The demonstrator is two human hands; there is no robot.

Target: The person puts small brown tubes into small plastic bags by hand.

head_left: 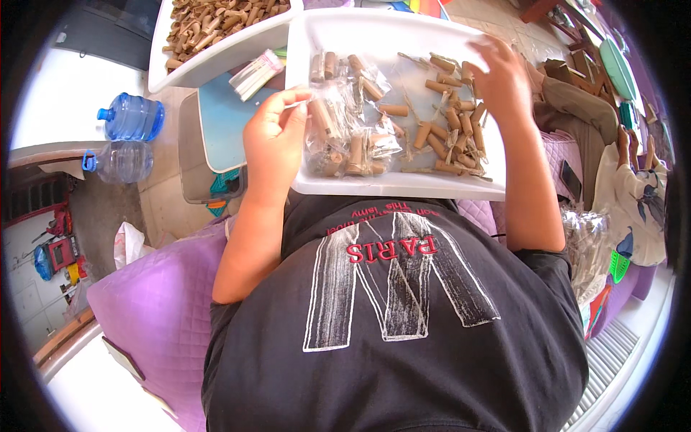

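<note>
My left hand (276,133) is at the left rim of a white tray (403,25), thumb and forefinger pinched on the edge of a clear plastic bag (324,119) with a brown tube in it. Around that bag lie several more clear bags (356,155) with short brown tubes inside. My right hand (498,81) is over the tray's right side, fingers apart and slightly blurred. Below it is a loose heap of brown tubes (453,137) with thin twisted strips at their ends. The tray rests against the front of my black shirt (396,302).
A second white bin (216,65) at the upper left holds many brown pieces. Beside it lies a bundle of white sticks (258,75) on a light blue surface (223,129). Two large water bottles (133,117) stand at the left. Another person's legs (583,104) are at the right.
</note>
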